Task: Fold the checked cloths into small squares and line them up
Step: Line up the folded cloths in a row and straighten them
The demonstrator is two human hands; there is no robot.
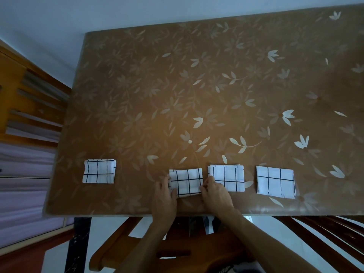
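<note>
The table (197, 85), covered in a brown floral sheet, fills most of the view and serves as the flat work surface; its near edge runs along 6 o'clock. A wooden chair (126, 251) sits below that edge, between the two forearms.

Four checked cloths, each folded to a small rectangle, lie in a rough row parallel to the near edge, which keeps them within easy reach. The rightmost cloth (275, 181), at 4 o'clock from table centre, lies flat and apart from its neighbour. The second cloth from the right (228, 177) lies just beside the held cloth; the two are near touching. The leftmost cloth (99, 171), at 8 o'clock, sits well apart from the other three and slightly farther from the near edge, so the row spacing is uneven.

The held cloth (187, 181), at 6 o'clock, sits slightly nearer the edge than its neighbours. The left hand (164, 196) pinches its left edge with curled fingers. The right hand (213, 191) pinches its right lower corner in the same manner and partly overlaps the neighbouring cloth. Gripping both sides keeps the layers from unfolding while the piece is squared up or shifted. Judged from the layout, folding appears complete; alignment of the row remains.
</note>
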